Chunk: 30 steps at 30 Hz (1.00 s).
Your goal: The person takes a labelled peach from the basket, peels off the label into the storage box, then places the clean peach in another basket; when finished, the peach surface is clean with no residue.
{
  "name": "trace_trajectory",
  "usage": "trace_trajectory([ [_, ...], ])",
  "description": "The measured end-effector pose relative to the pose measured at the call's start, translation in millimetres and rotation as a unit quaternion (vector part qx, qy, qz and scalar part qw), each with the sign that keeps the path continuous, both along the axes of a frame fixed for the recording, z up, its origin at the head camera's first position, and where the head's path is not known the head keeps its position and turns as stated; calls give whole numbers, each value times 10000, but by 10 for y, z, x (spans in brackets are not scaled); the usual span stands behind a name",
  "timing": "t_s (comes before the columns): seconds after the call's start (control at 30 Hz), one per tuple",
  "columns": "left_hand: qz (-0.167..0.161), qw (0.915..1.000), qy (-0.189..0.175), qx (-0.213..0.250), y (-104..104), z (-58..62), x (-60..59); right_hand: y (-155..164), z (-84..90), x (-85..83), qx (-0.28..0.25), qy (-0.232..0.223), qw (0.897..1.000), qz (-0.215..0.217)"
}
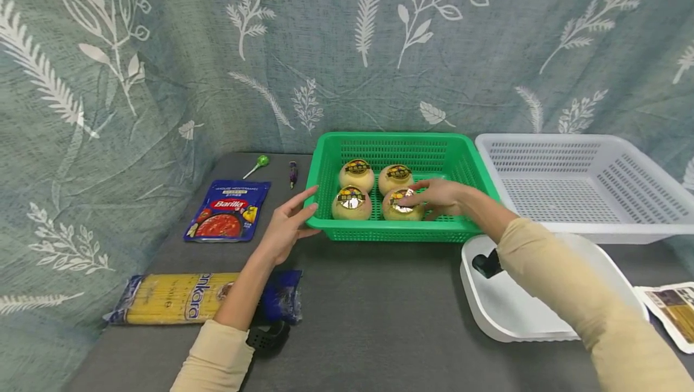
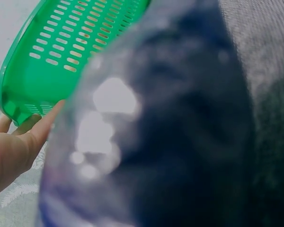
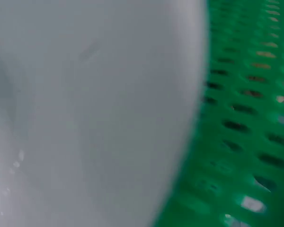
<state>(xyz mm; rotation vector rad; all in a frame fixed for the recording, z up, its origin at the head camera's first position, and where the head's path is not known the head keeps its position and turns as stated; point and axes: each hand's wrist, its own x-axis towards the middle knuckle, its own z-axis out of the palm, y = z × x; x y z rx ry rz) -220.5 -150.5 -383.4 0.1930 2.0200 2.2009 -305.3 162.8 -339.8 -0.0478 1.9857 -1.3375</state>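
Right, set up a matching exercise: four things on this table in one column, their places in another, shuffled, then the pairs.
1. green perforated plastic basket
2. white perforated plastic basket
3. blue Barilla sauce pouch
4. clear spaghetti packet

A. under the left forearm
B. far right
C. holding four round cream-coloured fruits
D. left of the green basket, lying flat

Pairs: 1-C, 2-B, 3-D, 4-A

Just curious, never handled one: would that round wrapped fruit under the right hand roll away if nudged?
Probably. The fruit looks round, so it could roll, though the green basket walls and three neighbours hem it in. Its shiny label suggests slick wrapping.
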Motion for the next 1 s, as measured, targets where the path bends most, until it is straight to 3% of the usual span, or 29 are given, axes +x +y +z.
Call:
trace_trajectory([
  [0.27, 8, 10000, -38, -30, 9, -1, -11, 116, 449, 97, -856, 157, 9960, -184],
  [0.4, 0, 10000, -48, -22, 11, 2, -10, 121, 651, 245, -1081, 313, 9936, -56],
  [0.53, 6, 10000, -75, -30, 13, 5, -7, 94, 737, 456, -1168, 445, 9921, 120],
  [0.77, 29, 9999, -117, -40, 13, 6, -2, 7, 562, 899, -1120, 382, 9920, 449],
  [1.0, 10, 9999, -118, -38, 17, 11, -4, -48, 185, 1229, -1079, 169, 9923, 583],
])
